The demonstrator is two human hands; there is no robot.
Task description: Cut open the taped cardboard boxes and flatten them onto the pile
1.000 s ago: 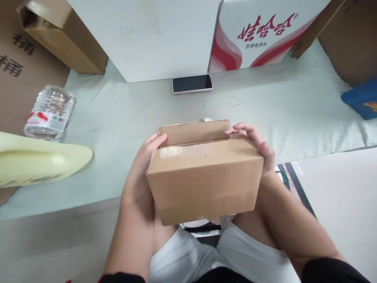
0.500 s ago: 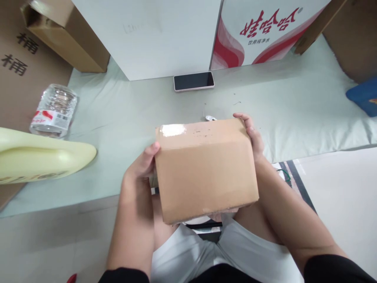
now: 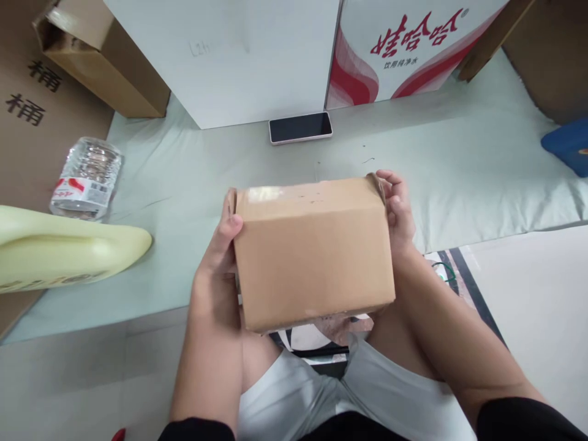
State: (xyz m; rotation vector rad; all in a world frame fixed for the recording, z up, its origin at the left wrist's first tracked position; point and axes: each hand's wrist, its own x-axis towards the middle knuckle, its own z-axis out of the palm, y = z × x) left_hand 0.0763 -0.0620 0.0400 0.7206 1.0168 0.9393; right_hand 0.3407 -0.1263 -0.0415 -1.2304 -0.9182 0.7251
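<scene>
Facing cloth-covered surface (image 3: 459, 153) toward 12 o'clock. Holding cardboard box (image 3: 315, 260) at dial centre, gripping its ends with left hand (image 3: 219, 246) at 9 o'clock and right hand (image 3: 399, 214) at 2 o'clock, both half-curled. Apparently steadying box two-handed; likely calling next for even pressure. Leaving phone (image 3: 301, 127) untouched at 12 o'clock.

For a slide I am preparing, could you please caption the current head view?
A left hand and right hand hold a cardboard box by its ends, a phone lying beyond.
</scene>
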